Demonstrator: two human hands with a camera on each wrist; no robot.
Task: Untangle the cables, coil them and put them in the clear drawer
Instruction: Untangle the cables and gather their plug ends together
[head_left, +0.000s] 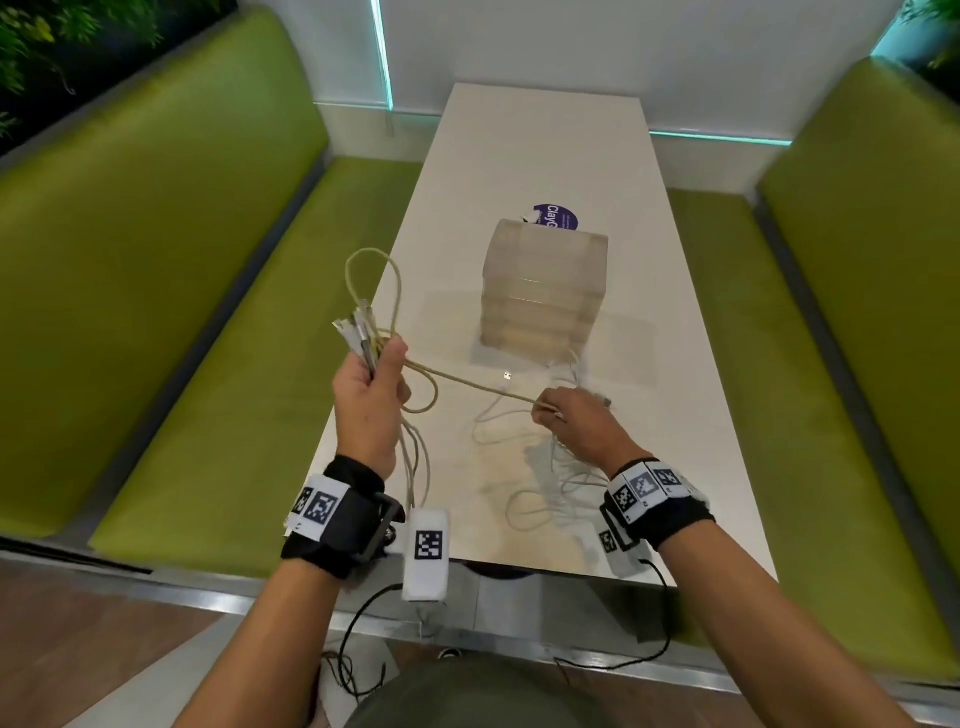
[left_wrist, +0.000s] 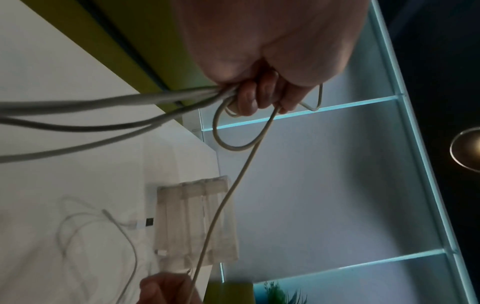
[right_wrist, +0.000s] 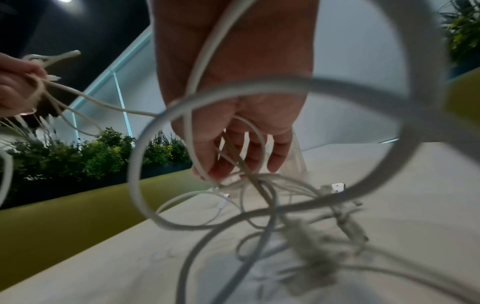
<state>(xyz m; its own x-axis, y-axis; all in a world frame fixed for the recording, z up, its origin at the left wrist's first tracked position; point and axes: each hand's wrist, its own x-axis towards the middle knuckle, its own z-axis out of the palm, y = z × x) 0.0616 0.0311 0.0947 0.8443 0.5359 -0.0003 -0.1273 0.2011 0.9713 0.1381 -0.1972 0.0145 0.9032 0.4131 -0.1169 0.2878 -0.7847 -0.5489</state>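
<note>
Your left hand (head_left: 370, 387), left of centre in the head view, was closed round a bundle of cable ends (head_left: 356, 332) whose plugs pointed up and to the upper left. From it a yellowish cable (head_left: 467, 382) ran taut, its long axis slanting down to the right, to your right hand (head_left: 574, 415), which pinched it over the white table (head_left: 540, 156). A loop of that cable rose above your left hand. Loose white cables (head_left: 535, 467) lay tangled on the table under and beside your right hand. The clear drawer unit (head_left: 543, 291) stood upright just beyond, in front of a purple sticker (head_left: 556, 215). Green benches (head_left: 171, 291) flanked the table.
</note>
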